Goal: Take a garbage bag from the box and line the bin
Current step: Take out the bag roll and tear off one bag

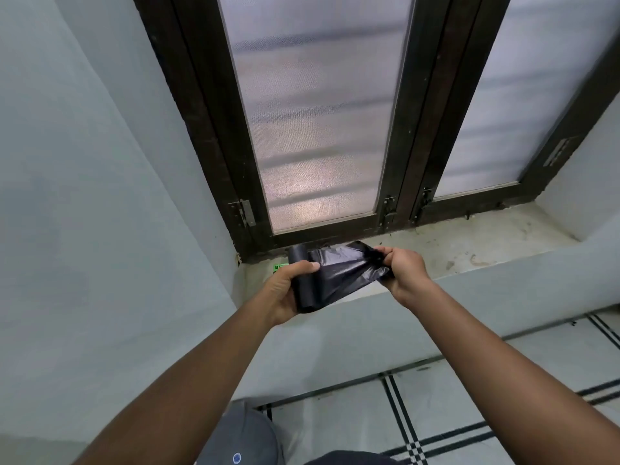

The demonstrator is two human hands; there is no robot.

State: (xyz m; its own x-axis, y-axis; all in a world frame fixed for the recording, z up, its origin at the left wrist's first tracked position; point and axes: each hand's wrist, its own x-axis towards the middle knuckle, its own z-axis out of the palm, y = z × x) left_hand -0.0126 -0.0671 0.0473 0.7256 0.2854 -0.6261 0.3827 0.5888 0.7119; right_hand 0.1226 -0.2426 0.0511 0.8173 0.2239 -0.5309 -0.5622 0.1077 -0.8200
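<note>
A black roll of garbage bags (303, 290) is held upright over the window sill, gripped by my left hand (285, 290) with the thumb across its front. A stretch of black bag (345, 268) is unrolled to the right, and my right hand (404, 273) pinches its bunched end. Behind my left hand a small green box (279, 267) lies on the sill, mostly hidden. A grey bin (241, 437) stands on the floor at the bottom, between my forearms, only partly in view.
The concrete window sill (469, 243) runs to the right below a dark-framed window with frosted panes (318, 112). A white wall closes the left side. White floor tiles with black lines (436, 414) lie at the lower right.
</note>
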